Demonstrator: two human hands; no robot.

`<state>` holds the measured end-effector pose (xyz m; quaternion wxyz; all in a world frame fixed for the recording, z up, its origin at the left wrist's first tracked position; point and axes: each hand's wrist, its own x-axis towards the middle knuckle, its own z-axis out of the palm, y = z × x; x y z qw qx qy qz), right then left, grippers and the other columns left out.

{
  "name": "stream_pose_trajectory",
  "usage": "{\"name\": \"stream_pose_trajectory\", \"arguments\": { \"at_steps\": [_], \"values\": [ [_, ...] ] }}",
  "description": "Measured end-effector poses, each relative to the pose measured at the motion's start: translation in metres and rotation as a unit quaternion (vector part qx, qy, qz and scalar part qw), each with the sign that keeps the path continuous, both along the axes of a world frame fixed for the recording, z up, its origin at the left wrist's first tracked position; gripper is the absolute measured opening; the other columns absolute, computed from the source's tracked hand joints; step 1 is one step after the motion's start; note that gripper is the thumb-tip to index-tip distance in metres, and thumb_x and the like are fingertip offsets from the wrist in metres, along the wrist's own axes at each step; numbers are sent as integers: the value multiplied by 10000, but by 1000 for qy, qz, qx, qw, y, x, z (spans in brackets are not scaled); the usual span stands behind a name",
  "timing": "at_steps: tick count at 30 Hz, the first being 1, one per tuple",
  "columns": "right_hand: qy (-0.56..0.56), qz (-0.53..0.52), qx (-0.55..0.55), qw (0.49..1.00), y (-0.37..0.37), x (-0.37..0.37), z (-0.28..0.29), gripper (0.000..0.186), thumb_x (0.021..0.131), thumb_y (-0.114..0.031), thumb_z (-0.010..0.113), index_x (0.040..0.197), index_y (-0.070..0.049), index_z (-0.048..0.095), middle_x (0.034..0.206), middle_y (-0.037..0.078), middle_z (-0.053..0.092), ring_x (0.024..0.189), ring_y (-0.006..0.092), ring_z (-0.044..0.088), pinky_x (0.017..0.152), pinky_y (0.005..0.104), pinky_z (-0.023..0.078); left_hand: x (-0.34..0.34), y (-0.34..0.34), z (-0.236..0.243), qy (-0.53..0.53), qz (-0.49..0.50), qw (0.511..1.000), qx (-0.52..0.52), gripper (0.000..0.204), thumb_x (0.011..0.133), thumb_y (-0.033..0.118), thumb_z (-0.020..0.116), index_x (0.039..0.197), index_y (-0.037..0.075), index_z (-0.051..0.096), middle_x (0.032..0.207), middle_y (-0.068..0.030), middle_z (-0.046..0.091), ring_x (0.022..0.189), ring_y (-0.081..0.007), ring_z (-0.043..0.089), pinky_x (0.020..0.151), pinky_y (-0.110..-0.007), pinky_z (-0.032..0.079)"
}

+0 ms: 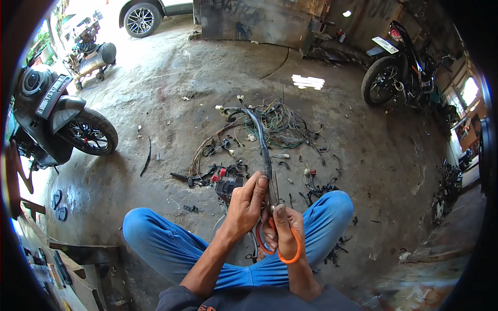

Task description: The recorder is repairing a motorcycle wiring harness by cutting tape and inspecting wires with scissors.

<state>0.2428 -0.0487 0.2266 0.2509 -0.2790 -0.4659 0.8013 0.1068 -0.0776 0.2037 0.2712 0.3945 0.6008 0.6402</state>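
Between my knees, my left hand [245, 203] is closed around a black-wrapped wiring harness [263, 147], thumb along its top. The harness runs away from me toward a tangle of loose wires on the floor. Close beside it, my right hand [284, 225] grips a pair of scissors with orange handles [294, 251], its thumb pressed near the pivot. The narrow metal blades [273, 194] point forward along the harness. Whether they touch or cut the wrapping cannot be made out. A black connector box [226, 187] lies just left of my left hand.
A heap of coloured wires [282, 122] spreads ahead, with red connectors [222, 172] and black clips around it. Motorcycles stand at left [85, 129] and right [386, 78]. Sandals [59, 205] lie left of my knee, near a wooden bench [85, 254]. An air compressor [96, 59] is farther back.
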Motion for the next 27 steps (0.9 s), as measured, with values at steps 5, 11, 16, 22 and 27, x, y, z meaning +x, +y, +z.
{"name": "stream_pose_trajectory", "arguments": {
  "at_steps": [5,11,16,22,27],
  "values": [
    [-11,8,30,999,-2,7,4,460,1038,-443,530,875,-17,586,543,-36,422,394,35,371,364,205,303,-7,-3,0,57,-55,997,-8,321,1092,286,434,1139,39,635,603,-6,428,551,-88,423,525,-287,385],
    [1,57,-8,998,7,21,5,502,1008,-502,552,886,-17,590,545,-41,422,400,24,370,367,198,298,-30,-10,16,192,-108,973,-65,378,1088,282,423,1367,97,598,574,-20,377,517,-117,430,535,-296,409],
    [8,7,38,999,-5,11,-9,531,982,-541,576,947,-12,590,556,-49,410,425,23,375,389,198,294,-25,-7,24,170,-99,979,-53,411,1092,278,410,1441,105,541,573,3,369,527,-93,399,532,-277,382],
    [48,-42,24,998,-16,-8,-16,526,992,-544,554,949,-20,578,579,-35,426,446,34,387,399,208,314,-2,-5,17,15,-63,997,-30,416,1099,318,394,1368,73,596,567,76,353,535,-23,351,505,-227,287],
    [78,-38,-3,996,-14,-7,-25,537,1002,-550,528,934,-19,576,568,-23,431,429,42,386,394,208,327,2,-4,18,-34,-79,996,0,458,1097,361,384,1283,33,644,541,83,431,480,-8,393,482,-214,283]
  ]
}}
